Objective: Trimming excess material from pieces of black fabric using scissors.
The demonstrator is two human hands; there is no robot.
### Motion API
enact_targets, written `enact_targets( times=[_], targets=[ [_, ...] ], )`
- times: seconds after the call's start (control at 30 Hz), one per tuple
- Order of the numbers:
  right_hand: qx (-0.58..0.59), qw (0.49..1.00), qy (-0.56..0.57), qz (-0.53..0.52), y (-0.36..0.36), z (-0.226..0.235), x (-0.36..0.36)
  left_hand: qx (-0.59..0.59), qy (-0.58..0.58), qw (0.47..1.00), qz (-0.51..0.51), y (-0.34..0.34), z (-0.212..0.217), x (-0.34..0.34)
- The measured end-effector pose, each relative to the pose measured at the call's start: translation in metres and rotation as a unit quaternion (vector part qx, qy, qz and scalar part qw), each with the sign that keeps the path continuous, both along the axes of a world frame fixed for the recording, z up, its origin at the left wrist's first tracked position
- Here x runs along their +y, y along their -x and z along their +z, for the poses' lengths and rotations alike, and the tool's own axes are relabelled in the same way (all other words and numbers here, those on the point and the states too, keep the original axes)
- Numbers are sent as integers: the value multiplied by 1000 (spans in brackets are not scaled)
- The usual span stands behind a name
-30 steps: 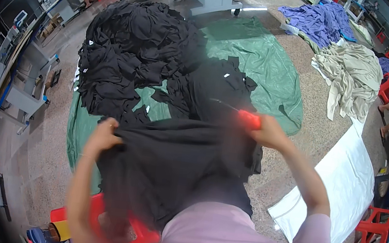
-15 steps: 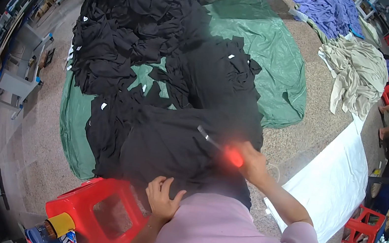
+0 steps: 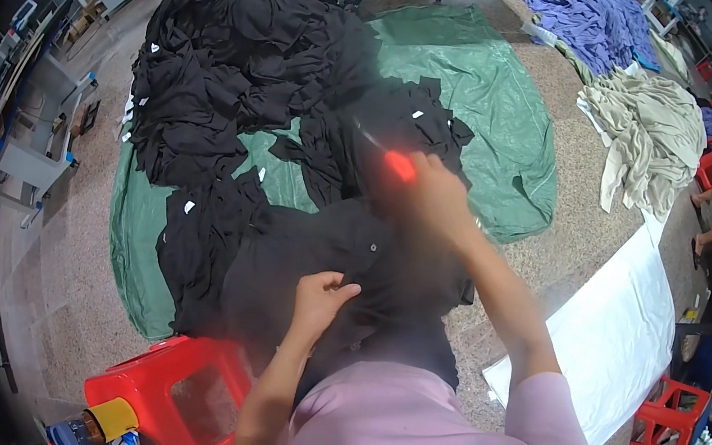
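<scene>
A black garment [image 3: 288,254] is spread before me at lap height, with a small light ring-like mark on it. My left hand [image 3: 317,304] is closed at the garment's near part, thumb and fingers pinching its cloth. Farther forward and to the right, my right hand [image 3: 439,200] grips a red-handled tool [image 3: 399,166] with a thin metal shaft pointing away to the left. Blur hides the tool's exact kind, and its tip is over the black cloth. Beyond lies a large heap of black garments [image 3: 255,35] with small white labels.
Under the heap lies a green sheet [image 3: 517,145]. A red plastic stool [image 3: 136,378] at my left bears a yellow roll [image 3: 113,418]. On the right are a white sheet [image 3: 610,327], another red stool [image 3: 671,414], and cream [image 3: 653,119] and purple [image 3: 588,26] cloth piles.
My right hand has moved forward and left with the red-handled tool. My left hand has gone forward and closed on the garment, whose near part is shifted and bunched.
</scene>
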State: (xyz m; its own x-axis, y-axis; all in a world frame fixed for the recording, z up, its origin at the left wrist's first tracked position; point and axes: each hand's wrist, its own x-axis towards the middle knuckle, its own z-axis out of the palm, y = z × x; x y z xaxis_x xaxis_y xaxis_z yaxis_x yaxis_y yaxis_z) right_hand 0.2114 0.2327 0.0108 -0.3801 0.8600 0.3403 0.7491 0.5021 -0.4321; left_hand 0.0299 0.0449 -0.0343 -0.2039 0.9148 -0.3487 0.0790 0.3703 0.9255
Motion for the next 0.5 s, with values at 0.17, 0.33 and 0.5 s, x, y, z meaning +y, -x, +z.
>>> enact_targets(
  times=[0.17,0.33,0.5],
  targets=[
    [77,991,107,32,-16,35,-73,-256,31,963,77,19,2,-14],
    [65,962,260,48,-51,38,-152,-257,12,964,73,26,6,-15],
    [67,956,284,33,-61,37,-197,-278,85,951,105,28,13,-14]
  ],
)
